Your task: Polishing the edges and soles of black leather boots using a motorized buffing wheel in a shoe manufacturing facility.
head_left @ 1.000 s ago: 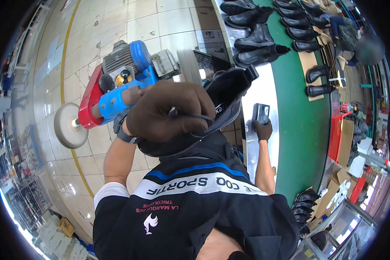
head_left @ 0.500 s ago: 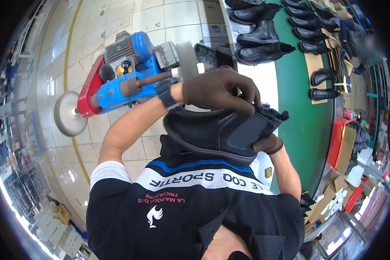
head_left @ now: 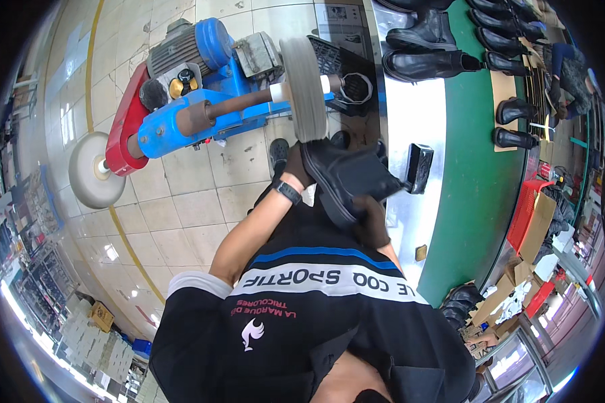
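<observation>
I hold a black ankle boot (head_left: 348, 176) in both hands, just below the grey buffing wheel (head_left: 304, 87) of a blue polishing machine (head_left: 202, 101). My left hand (head_left: 290, 169), in a dark glove with a wristwatch, grips the boot's left end near the sole. My right hand (head_left: 373, 227), also gloved, holds the boot from underneath at its right side. The boot's upper edge is close to the wheel's lower rim; whether they touch I cannot tell.
A white buffing disc (head_left: 91, 169) sits at the machine's left end. Several black boots (head_left: 430, 60) stand on a green bench (head_left: 474, 201) to the right. A black block (head_left: 420, 168) lies on the steel strip. A red crate (head_left: 528, 213) and cardboard boxes are at the far right.
The boot has been turned and raised toward the grey wheel. My left hand has shifted from the top of the boot to its left end.
</observation>
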Available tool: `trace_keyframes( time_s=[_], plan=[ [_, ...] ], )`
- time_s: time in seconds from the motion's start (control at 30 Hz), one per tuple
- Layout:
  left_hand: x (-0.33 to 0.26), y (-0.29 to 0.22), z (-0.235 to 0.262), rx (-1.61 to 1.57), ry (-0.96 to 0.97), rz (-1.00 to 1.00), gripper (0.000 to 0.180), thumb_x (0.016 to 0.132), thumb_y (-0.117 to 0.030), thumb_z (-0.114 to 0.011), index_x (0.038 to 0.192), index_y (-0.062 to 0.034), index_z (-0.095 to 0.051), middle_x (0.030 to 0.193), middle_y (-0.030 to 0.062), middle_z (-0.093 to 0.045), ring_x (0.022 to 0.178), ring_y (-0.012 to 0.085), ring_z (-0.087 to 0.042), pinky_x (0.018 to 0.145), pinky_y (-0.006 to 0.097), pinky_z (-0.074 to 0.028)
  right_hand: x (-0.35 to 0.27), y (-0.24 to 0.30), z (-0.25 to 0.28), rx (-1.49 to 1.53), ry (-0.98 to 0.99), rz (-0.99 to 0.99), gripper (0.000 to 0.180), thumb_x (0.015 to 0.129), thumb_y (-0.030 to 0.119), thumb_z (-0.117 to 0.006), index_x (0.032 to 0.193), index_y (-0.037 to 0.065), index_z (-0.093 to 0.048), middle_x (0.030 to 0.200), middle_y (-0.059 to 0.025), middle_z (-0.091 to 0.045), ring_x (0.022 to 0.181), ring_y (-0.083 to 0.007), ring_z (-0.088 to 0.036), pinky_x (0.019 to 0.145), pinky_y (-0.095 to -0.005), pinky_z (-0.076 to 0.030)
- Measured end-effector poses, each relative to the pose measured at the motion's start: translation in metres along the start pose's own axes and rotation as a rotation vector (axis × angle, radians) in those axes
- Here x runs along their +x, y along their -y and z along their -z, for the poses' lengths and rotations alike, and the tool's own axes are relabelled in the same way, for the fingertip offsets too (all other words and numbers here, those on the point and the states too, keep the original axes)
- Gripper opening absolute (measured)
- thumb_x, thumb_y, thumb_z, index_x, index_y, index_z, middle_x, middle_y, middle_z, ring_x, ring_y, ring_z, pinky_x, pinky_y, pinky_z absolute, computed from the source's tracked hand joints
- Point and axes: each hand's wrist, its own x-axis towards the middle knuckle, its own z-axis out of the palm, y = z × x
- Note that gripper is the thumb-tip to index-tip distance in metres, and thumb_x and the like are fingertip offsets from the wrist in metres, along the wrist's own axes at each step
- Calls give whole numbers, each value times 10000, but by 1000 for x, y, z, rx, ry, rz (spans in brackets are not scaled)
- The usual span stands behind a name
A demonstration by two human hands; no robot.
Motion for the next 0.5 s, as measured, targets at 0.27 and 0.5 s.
trace_keyframes(
  time_s=[0.27,0.5],
  plan=[
    [60,17,29,-964,-227,452,341,921,-164,-368,1184,3,-507,1118,145,-596,986,244,-588,904,369,-458,55,-29,-69,99,-169,-16,354,642,-34,-620,984,26,-551,886,-124,-600,841,-249,-591,754,-330,-456],
    [-2,-39,25,-1593,104,408,403,922,-246,-398,1200,38,-467,1159,175,-554,1058,265,-541,978,380,-400,13,47,-40,725,-185,-618,620,620,44,-669,1211,60,-483,1057,-204,-555,1032,-364,-536,887,-355,-422]
  ],
)
